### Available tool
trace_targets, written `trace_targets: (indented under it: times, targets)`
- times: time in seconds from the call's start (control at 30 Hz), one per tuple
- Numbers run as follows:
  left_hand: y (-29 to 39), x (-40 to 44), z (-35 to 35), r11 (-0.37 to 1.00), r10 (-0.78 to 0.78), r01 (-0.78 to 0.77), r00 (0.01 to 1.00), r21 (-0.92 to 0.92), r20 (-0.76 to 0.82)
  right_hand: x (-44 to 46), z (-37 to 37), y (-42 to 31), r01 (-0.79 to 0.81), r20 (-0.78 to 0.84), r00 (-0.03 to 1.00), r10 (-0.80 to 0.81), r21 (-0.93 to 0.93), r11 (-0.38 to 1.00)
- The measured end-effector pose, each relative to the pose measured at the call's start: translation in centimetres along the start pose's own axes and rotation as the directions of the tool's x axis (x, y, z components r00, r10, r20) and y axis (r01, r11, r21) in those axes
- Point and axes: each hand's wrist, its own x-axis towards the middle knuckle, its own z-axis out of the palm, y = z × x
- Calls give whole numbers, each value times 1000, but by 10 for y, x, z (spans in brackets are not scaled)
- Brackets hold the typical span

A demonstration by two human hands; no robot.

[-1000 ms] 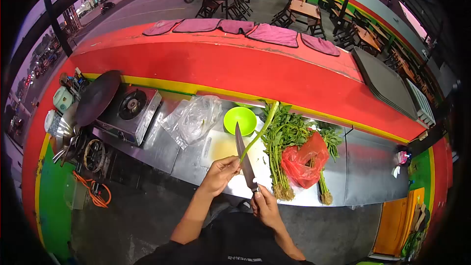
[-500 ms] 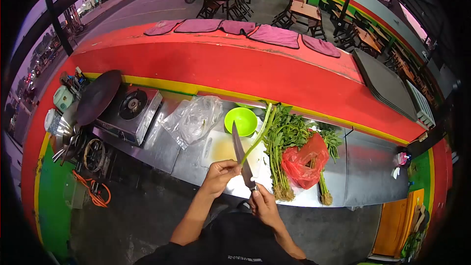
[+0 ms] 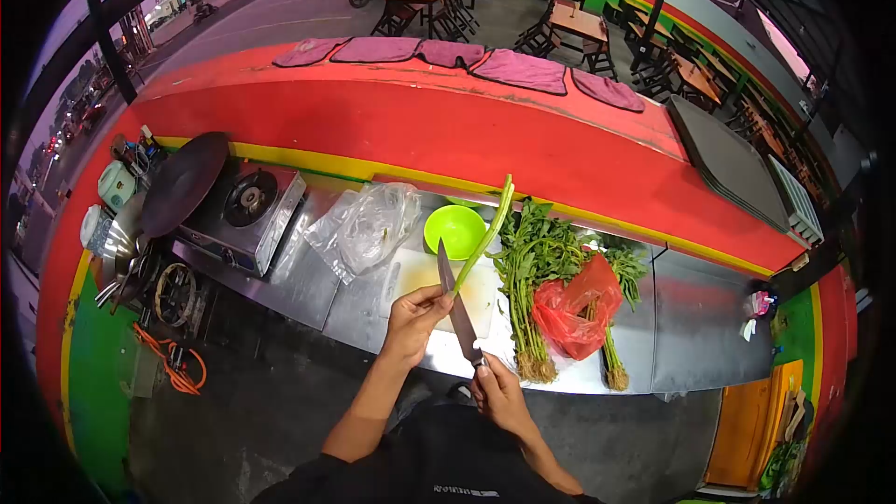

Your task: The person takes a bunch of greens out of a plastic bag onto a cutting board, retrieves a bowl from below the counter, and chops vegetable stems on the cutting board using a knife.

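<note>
Between the fingers of my left hand (image 3: 412, 325) is the lower end of a long green stalk (image 3: 487, 235), which points up and away from me. My right hand (image 3: 499, 389) is closed round the handle of a large kitchen knife (image 3: 455, 303). Its blade slants up to the left, across the stalk close to my left fingertips; whether it touches the stalk I cannot tell. Below them lies a white cutting board (image 3: 403, 291) with a yellowish stain. A bright green bowl (image 3: 455, 231) stands behind the board. Leafy greens with roots (image 3: 523, 299) lie to the right.
A red plastic bag (image 3: 581, 308) rests on the greens. To the left are a clear plastic bag (image 3: 378, 229) and a gas stove (image 3: 247, 215) with a dark wok lid or pan (image 3: 185, 185) beside it. Behind the steel counter (image 3: 705, 336) rises a red wall (image 3: 401, 126) with pink cloths on top.
The stalk's far end has tilted slightly and looks barer at the tip. The knife blade has shifted a little to the left and lower; both hands keep their hold.
</note>
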Motion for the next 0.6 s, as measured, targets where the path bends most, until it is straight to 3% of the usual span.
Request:
trace_targets:
  times: [0.27,0.47,0.6]
  targets:
    - [4,-5,3,986,89,-89,996,138,9,-4,1,-2,-11,4,1000,11,-18,1000]
    - [-1,-9,-3,988,133,-132,991,82,-4,-8,3,-5,-78,74,995,70,115,990]
    - [4,-17,2,990,60,-62,998,124,17,-8,5,-6,-88,64,995,81,118,989]
